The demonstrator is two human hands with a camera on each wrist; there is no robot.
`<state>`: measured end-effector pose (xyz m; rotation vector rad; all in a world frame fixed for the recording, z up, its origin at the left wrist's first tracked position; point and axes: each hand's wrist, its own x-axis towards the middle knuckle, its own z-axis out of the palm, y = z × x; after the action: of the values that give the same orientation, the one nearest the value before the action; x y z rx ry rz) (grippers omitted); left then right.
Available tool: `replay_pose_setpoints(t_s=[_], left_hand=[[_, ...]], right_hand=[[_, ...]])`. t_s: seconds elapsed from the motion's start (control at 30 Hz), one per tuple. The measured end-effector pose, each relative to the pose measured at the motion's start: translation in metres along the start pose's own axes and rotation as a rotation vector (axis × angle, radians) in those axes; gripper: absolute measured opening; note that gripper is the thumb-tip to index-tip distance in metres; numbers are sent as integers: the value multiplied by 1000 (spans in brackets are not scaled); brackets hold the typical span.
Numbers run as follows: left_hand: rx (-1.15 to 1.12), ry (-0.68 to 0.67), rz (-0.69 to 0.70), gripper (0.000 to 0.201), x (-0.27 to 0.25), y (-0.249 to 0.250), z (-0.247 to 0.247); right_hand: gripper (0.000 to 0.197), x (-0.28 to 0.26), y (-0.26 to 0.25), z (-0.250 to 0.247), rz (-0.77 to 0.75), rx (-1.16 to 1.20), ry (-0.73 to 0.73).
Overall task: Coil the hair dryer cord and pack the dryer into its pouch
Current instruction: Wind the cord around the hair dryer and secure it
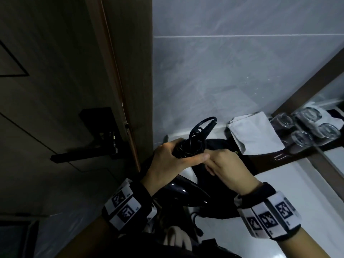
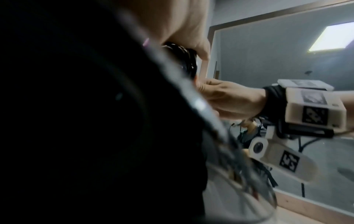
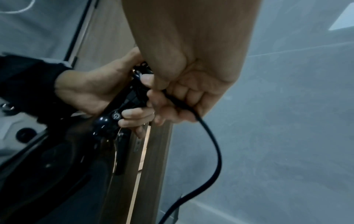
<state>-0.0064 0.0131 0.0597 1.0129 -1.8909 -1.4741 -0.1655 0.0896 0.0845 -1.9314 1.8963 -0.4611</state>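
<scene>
Left hand (image 1: 167, 161) is wrapped around the hair dryer (image 1: 186, 190) handle with the coiled cord (image 1: 195, 140) bunched against it, thumb stretched along the lower side. Right hand (image 1: 229, 164) touches it from the right, fingers curled and pinching a strand of the cord; right wrist view shows that strand running out through the closed fingers (image 3: 172, 97) and hanging down in a loose curve. Loops of cord stick up past the left fist toward the wall. Dryer's glossy black body hangs below the left wrist, over the near edge of the white counter (image 1: 297, 192). Black pouch (image 1: 223, 146) lies on the counter just behind and under the hands, partly hidden by them; cannot tell if its mouth is open. Tight on the left: brown door frame (image 1: 130, 90) edge just beside the left hand, dark door with black lever handle (image 1: 83, 155) beyond. Grey tiled wall (image 1: 242, 71) close behind the cord loops. To the right, a folded white cloth (image 1: 256, 133) sits at the counter's back edge near the pouch, upturned glasses (image 1: 301, 138) beside it against the mirror frame (image 1: 307, 86). Open counter lies at the right, near the front edge.
</scene>
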Motion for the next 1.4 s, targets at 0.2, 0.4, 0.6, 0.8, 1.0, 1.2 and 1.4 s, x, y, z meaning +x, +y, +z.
replay_pose_setpoints(t_s=[0.2, 0.4, 0.6, 0.8, 1.0, 1.2, 1.4], left_hand=[[-25, 81, -39, 39, 2, 3, -1], [22, 170, -9, 40, 3, 3, -2], [-59, 131, 118, 30, 1, 14, -20], [-329, 16, 238, 49, -2, 24, -43], [-148, -307, 354, 11, -16, 41, -54], [547, -270, 495, 42, -13, 24, -49], [606, -194, 505, 53, -13, 16, -39]], right_hand=[[39, -8, -24, 20, -218, -458, 219], [51, -5, -24, 18, -134, -304, 27], [24, -6, 17, 18, -46, 160, -296], [63, -6, 28, 0, -132, 222, -189], [40, 17, -4, -30, -215, 44, 280], [23, 29, -39, -48, -64, 94, 197], [23, 23, -43, -53, 1, 88, 308]])
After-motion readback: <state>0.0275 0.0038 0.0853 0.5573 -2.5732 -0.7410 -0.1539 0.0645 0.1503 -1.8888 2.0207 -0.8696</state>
